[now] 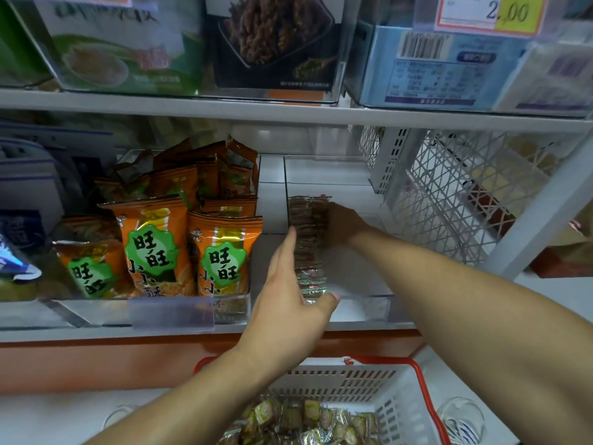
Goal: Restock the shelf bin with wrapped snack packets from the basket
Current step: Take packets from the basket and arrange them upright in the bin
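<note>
A row of small wrapped snack packets (308,239) stands on edge along the left wall of a clear shelf bin (362,297). My left hand (288,297) lies with straight fingers against the row's left side, its thumb at the front end. My right hand (341,224) reaches deep into the bin and presses the far right side of the row; its fingers are partly hidden. Below, a white basket with a red rim (401,396) holds several loose wrapped packets (305,422).
Left of the bin, another clear bin holds several orange snack bags (154,245). A white lattice basket (455,200) stands to the right. The upper shelf (288,112) carries boxed goods and a price tag (491,14). The right part of the bin floor is bare.
</note>
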A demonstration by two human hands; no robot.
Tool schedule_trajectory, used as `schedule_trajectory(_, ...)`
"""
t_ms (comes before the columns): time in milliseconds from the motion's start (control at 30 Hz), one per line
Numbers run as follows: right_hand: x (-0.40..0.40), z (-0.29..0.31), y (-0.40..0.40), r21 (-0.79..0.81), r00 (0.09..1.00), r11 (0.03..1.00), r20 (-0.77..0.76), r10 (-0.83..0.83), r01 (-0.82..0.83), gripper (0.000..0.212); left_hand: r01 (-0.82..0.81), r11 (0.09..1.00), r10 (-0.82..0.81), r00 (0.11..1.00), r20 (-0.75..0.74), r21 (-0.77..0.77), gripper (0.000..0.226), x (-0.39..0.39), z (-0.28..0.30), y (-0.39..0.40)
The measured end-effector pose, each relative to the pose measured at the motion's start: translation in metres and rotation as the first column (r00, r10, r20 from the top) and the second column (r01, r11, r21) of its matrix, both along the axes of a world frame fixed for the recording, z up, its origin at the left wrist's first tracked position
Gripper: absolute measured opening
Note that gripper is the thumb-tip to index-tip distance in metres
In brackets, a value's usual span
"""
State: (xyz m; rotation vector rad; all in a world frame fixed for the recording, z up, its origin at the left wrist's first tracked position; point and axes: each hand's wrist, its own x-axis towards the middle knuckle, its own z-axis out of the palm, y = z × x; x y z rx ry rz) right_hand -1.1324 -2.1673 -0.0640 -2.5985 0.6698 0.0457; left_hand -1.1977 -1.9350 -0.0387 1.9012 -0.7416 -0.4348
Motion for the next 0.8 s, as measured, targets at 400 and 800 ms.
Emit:
schedule_trajectory(400,0.006,-0.007,0.002,0.207,0.966,0.964,0.165,-0.201,0.165,0.079,0.006,1.000,-0.006,1.000,0.026,0.002,0.106,0.001,-0.005,-0.001)
schedule_trajectory(800,-0.065,0.055,0.067,0.139,0.576,0.990,0.807,-0.131,0.031,0.041,-0.047,0.999,0.047,0.985,0.164,-0.002,0.080,-0.024,0.000,0.031)
